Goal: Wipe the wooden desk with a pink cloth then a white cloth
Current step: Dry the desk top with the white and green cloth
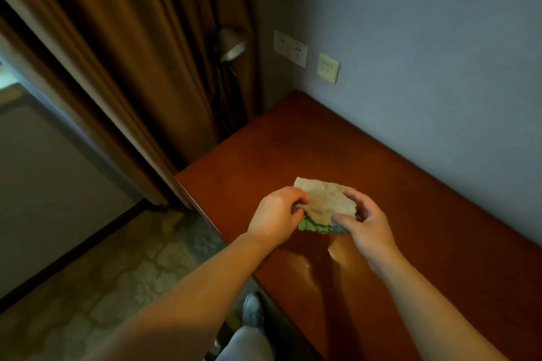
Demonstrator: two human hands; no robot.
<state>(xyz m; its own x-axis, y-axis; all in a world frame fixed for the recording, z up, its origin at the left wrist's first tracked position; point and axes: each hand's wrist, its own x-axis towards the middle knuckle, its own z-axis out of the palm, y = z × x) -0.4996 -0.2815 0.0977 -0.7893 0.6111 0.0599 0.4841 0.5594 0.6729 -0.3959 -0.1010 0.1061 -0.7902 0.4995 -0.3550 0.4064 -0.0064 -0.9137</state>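
Far left: we note a brown curtain [117, 67] hanging in heavy folds, its hem reaching a patterned carpet [123, 269].

Left of centre: a floor lamp [231, 45] with a metal shade stands in the corner between the curtain and the wall, just beyond the desk's far end. Below it, at the bottom edge, one pale shoe [252, 309] shows on the floor beside the desk.

Centre: the left hand [275, 220] is over the desk's near-left part. Its fingers are curled together and clamped on the left edge of the cloth [321, 199]; the fingertips are hidden under the fabric. The cloth is pale and reads beige in this warm light, so we cannot tell whether it is the pink one or the white one. A green layer [311, 226] shows along its lower edge. It sits between the two hands, above the desk; we cannot tell whether it touches the wood.

On the wall above: a double socket plate [290, 48], and near it to the right a single plate [328, 67].

Right of centre: the right hand [368, 227] pinches the cloth's right side, thumb on the top face near the lower edge and forefinger at the upper right corner, the other fingers loosely bent behind.

Right: the wooden desk [410, 199] is reddish-brown and glossy, and mirrors the forearms. Its long side runs against a grey-blue wall [425, 38].
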